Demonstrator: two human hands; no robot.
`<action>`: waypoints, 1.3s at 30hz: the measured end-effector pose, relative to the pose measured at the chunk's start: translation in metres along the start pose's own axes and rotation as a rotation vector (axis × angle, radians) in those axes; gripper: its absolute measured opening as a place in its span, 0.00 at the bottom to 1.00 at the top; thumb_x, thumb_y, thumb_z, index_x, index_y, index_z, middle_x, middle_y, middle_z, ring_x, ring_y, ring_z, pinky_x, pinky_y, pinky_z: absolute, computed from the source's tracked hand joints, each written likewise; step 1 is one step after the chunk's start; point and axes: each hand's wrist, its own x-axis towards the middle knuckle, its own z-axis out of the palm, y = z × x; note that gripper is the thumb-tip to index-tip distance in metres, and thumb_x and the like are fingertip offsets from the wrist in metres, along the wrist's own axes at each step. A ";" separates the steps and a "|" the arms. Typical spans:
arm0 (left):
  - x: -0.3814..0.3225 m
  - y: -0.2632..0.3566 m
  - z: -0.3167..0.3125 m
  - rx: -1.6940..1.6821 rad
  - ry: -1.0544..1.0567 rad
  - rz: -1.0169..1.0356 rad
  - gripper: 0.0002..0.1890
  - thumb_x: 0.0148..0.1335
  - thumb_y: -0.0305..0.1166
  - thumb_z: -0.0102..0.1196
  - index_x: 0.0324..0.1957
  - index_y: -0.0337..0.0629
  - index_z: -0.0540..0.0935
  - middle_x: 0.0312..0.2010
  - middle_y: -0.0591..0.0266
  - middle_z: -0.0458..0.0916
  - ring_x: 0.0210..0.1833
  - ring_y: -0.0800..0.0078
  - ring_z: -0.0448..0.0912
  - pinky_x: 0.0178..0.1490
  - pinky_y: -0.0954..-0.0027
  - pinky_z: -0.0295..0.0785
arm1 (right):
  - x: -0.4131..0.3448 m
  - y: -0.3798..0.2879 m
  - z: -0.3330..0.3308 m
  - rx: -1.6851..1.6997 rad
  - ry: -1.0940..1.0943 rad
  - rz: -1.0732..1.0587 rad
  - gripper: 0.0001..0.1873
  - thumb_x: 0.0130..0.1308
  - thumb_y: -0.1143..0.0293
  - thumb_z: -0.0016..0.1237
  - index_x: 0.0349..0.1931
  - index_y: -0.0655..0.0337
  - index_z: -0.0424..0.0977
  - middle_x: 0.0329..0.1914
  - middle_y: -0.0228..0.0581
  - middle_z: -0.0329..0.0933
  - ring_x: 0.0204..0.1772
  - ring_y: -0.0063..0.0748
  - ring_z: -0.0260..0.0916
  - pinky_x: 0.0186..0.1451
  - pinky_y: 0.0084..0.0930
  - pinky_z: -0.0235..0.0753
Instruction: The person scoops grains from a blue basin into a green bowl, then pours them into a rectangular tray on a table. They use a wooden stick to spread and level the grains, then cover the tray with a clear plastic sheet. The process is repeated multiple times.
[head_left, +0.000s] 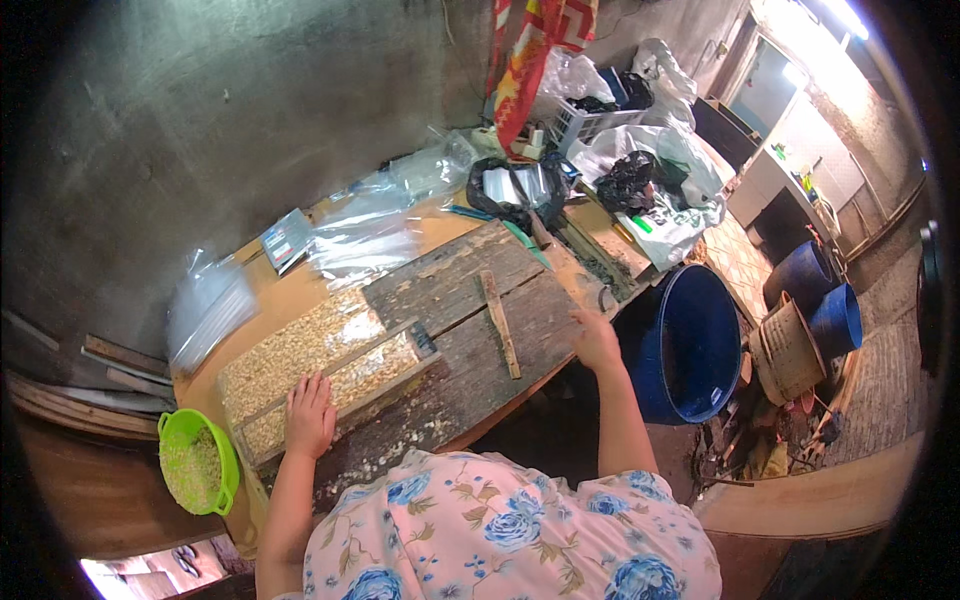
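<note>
My left hand (310, 416) lies flat with its fingers on a wooden frame (390, 390) that holds pale, bean-like pieces under clear plastic film. A second slab of such pieces (289, 349), also under shiny film, lies just behind it. Both rest on a dark wooden board (457, 315). My right hand (598, 341) is over the board's right edge, fingers partly extended and pointing left; whether it touches something small cannot be told. A narrow wooden strip (500, 324) lies across the board between the hands. Small pale bits are scattered along the near edge.
A green colander (197, 461) with pale pieces stands at the left. Clear plastic bags (211, 311) and plastic sheets (364, 244) lie along the wall. A black bag (480, 180) sits behind the board. A large blue barrel (697, 345) stands below on the right, near smaller buckets (787, 349).
</note>
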 end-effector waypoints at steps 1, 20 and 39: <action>0.000 0.000 0.001 0.008 -0.002 0.003 0.26 0.58 0.35 0.50 0.60 0.43 0.69 0.64 0.55 0.63 0.68 0.52 0.58 0.68 0.48 0.51 | 0.008 0.019 -0.001 -0.003 0.082 0.054 0.14 0.50 0.71 0.58 0.38 0.64 0.75 0.35 0.48 0.76 0.41 0.45 0.75 0.44 0.34 0.74; -0.005 -0.001 -0.007 -0.040 0.096 0.038 0.19 0.59 0.30 0.52 0.54 0.46 0.75 0.58 0.58 0.71 0.62 0.54 0.67 0.60 0.52 0.64 | 0.103 0.145 0.042 -0.248 0.041 0.311 0.10 0.49 0.66 0.54 0.28 0.62 0.78 0.32 0.50 0.78 0.40 0.50 0.76 0.44 0.38 0.75; -0.024 -0.019 -0.015 0.025 0.347 0.106 0.11 0.51 0.29 0.56 0.39 0.51 0.81 0.33 0.68 0.76 0.38 0.67 0.76 0.39 0.66 0.73 | 0.097 0.079 0.009 -0.370 -0.033 -0.004 0.11 0.61 0.70 0.44 0.38 0.65 0.77 0.33 0.46 0.80 0.35 0.40 0.78 0.38 0.32 0.75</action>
